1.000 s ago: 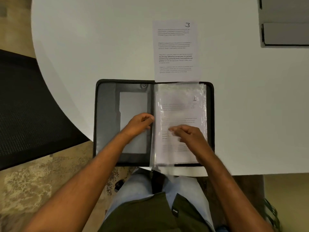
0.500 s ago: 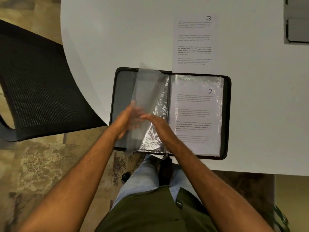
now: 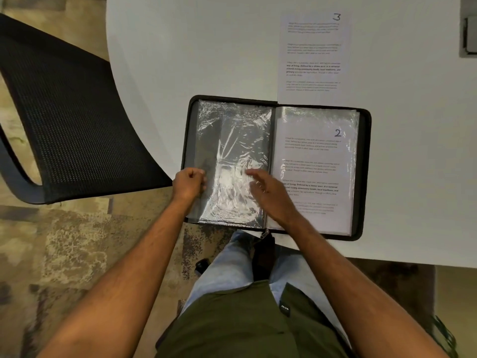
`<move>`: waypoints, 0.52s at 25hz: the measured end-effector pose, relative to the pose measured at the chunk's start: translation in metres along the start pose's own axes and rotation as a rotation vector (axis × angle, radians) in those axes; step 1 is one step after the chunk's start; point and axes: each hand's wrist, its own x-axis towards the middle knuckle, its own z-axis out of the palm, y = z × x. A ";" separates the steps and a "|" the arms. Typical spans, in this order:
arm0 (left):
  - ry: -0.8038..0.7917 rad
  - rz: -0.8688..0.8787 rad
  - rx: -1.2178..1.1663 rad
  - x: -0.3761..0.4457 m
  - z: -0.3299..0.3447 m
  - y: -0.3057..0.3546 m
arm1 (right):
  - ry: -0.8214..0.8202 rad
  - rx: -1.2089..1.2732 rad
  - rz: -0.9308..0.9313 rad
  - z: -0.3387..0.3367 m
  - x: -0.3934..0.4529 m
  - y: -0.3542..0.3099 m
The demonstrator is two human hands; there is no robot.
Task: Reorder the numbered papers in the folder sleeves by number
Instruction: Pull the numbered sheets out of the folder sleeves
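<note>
A black zip folder (image 3: 365,177) lies open at the table's near edge. Its left side shows an empty clear sleeve (image 3: 232,140), turned flat and crinkled. The right side holds a sleeve with the paper numbered 2 (image 3: 315,156). The paper numbered 3 (image 3: 313,55) lies loose on the table just beyond the folder. My left hand (image 3: 189,183) has its fingers curled at the empty sleeve's left edge and seems to pinch it. My right hand (image 3: 271,195) rests with relaxed fingers over the sleeve near the spine.
The white table (image 3: 193,47) has a rounded left edge. A black mesh chair (image 3: 67,120) stands to the left over patterned carpet. A grey device (image 3: 468,29) sits at the table's far right corner.
The empty sleeve was turned over from the right side to the left and now lies flat. Both hands followed it leftward, uncovering the paper numbered 2.
</note>
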 end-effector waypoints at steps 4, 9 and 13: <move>0.166 0.138 0.225 -0.006 0.005 0.006 | 0.312 -0.189 -0.010 -0.056 0.002 0.039; 0.224 0.309 0.497 -0.016 0.023 0.017 | 0.466 -0.327 0.107 -0.119 0.004 0.086; 0.020 0.463 0.613 -0.016 0.052 0.032 | 0.478 -0.457 0.086 -0.142 0.015 0.094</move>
